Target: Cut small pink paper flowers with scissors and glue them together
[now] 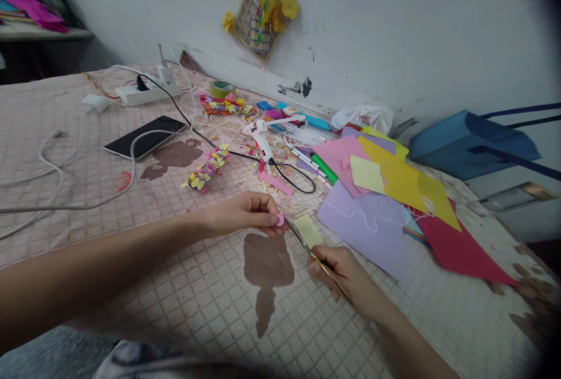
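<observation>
Between the thumb and fingers of my left hand [258, 213] is a small round piece of pink paper [280, 220]. My right hand [339, 271] grips a pair of scissors [303, 242] by the handles, its fingers wrapped round them. The scissor tips reach up to the edge of the pink piece; whether they touch it I cannot tell. Just beyond the blades lies a small pale yellow paper [309, 229] on the quilted cloth [188, 291]. Farther off, a strip covered with paper flowers [205, 168] rests left of my left hand.
A white glue gun [262, 139] stands amid paper scraps, its black cord looping nearby. Coloured sheets [362, 227] spread to the right, with a blue bag [473, 142] behind. At left are a dark tablet [145, 137], a power strip [146, 93] and white cables [87, 208].
</observation>
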`<state>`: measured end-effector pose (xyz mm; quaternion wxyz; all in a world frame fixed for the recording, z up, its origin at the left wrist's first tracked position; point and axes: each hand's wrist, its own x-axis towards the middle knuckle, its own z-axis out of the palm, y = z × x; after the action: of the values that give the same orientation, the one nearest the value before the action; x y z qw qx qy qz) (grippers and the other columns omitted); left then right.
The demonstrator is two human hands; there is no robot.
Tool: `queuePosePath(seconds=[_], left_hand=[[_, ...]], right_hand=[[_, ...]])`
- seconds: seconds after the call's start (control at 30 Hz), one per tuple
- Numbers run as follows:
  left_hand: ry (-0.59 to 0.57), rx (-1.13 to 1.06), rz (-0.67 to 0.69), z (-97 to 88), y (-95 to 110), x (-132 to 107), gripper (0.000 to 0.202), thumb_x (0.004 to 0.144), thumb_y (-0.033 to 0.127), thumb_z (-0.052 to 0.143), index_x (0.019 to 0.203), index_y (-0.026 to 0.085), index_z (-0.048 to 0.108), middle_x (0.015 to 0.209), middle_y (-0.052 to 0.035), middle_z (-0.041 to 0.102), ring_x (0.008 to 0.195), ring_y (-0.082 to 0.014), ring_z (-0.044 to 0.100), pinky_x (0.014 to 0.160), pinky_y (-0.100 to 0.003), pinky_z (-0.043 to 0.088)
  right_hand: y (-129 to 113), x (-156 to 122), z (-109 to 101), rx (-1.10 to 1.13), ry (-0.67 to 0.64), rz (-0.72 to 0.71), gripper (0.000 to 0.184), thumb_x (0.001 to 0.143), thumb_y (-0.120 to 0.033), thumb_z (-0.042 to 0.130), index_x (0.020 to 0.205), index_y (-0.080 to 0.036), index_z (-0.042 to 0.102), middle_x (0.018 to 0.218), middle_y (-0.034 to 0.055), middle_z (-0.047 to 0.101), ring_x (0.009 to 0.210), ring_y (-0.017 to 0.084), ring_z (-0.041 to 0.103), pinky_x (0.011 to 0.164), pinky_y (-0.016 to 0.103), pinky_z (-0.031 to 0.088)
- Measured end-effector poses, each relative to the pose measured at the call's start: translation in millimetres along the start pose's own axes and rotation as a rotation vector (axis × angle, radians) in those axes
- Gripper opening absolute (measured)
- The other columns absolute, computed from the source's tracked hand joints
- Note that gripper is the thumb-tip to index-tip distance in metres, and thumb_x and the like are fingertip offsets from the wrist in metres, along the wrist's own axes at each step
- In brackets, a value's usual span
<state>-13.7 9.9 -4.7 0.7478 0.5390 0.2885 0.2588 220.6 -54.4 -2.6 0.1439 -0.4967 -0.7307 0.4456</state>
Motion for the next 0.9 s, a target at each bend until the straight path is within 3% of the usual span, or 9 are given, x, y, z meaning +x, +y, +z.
queuePosePath(seconds=[0.57, 0.9], left_hand=[[0.012, 0.038, 0.001, -3.9, 2.8, 1.2, 0.014, 0.075, 0.023, 0.063, 0.076, 0.011, 0.056, 0.086, -0.0058, 0.068, 0.077, -0.0114, 0.063, 0.075, -0.027, 0.05], [0.008, 0.043, 0.001, -2.9, 1.7, 0.8, 0.016, 0.075, 0.025, 0.063, 0.077, 0.011, 0.056, 0.087, -0.0052, 0.067, 0.077, -0.0106, 0.062, 0.074, -0.026, 0.049]], right_hand=[[1.9, -0.3, -1.0, -0.074, 0.041, -0.031, 0.04, 0.082, -0.047, 0.048, 0.056, -0.018, 0.038, 0.051, -0.0052, 0.029, 0.047, 0.008, 0.028, 0.041, 0.019, 0.021], [1.7, -0.7, 0.5, -0.024, 0.053, -0.045, 0.036, 0.08, -0.048, 0.048, 0.065, -0.015, 0.051, 0.054, -0.0043, 0.035, 0.048, 0.009, 0.032, 0.044, 0.021, 0.024]])
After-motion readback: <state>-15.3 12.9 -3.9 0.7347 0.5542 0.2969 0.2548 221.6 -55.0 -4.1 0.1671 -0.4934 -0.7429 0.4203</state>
